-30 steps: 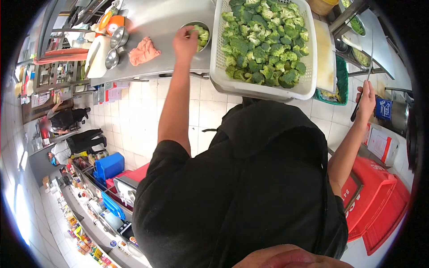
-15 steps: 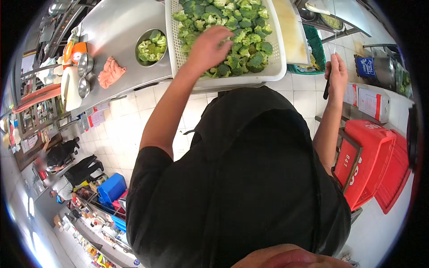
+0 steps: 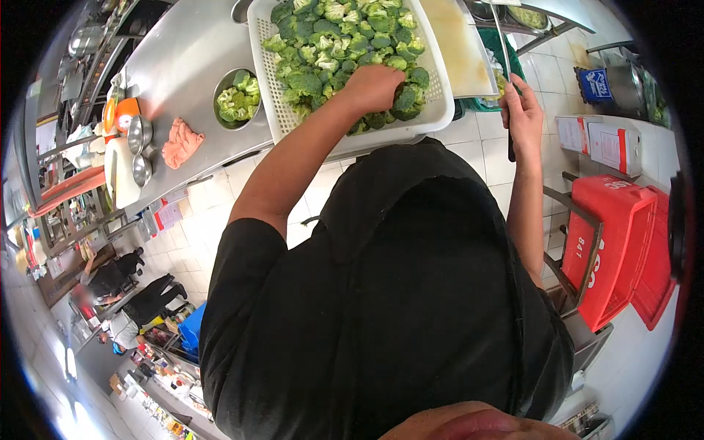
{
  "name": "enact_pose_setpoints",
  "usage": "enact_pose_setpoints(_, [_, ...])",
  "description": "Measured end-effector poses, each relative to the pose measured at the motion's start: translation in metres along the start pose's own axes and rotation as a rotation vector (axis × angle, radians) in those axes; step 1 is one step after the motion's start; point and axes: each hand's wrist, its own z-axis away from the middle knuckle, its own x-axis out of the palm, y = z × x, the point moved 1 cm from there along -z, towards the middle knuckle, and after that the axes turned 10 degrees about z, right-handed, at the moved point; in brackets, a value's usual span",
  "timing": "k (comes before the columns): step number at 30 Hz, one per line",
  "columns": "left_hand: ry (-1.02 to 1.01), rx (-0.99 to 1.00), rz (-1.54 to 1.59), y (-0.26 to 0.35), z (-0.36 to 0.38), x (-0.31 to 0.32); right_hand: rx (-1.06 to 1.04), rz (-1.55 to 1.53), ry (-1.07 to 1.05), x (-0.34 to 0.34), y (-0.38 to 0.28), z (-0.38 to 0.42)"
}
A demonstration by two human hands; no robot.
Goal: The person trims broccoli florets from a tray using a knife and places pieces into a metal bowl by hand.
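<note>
A white perforated plastic crate [image 3: 441, 117] full of cut broccoli florets [image 3: 323, 55] sits on the metal counter in front of me. My left hand [image 3: 375, 89] is down among the florets near the crate's front right, with its fingers curled into the broccoli; the fingertips are partly hidden. Off to the right, my right hand [image 3: 523, 117] grips the black handle of a long-bladed knife [image 3: 511, 149], whose blade points up and away, beside the cutting board [image 3: 458, 48]. Left of the crate stands a metal bowl [image 3: 220, 114] holding more florets.
A pink cloth [image 3: 182, 144], metal bowls [image 3: 139, 134] and an orange scale [image 3: 126, 111] lie on the left counter [image 3: 187, 59]. A green basket [image 3: 490, 105] stands below the board. Red crates [image 3: 601, 249] are at my right. Two people [image 3: 110, 275] are far left.
My left hand has moved right and down into the florets, and its fingers have curled in. The knife hand has shifted left in view. The crate and bowl appear farther left.
</note>
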Motion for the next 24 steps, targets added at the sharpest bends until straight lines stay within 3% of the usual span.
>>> enact_pose_setpoints(10, [0.082,-0.042,0.081,0.008,0.016,-0.012,0.018,0.043,-0.059,0.01,-0.001,0.003])
enact_pose_setpoints(16, [0.271,-0.055,0.221,-0.007,0.036,-0.003,0.008,-0.093,-0.105,0.017,-0.017,0.008])
enact_pose_setpoints(19, [0.348,-0.007,0.358,-0.01,0.042,-0.005,0.012,-0.146,-0.17,0.028,-0.031,0.012])
enact_pose_setpoints(24, [0.386,-0.116,0.75,-0.02,0.052,-0.013,0.05,-0.207,-0.265,0.053,-0.058,0.02])
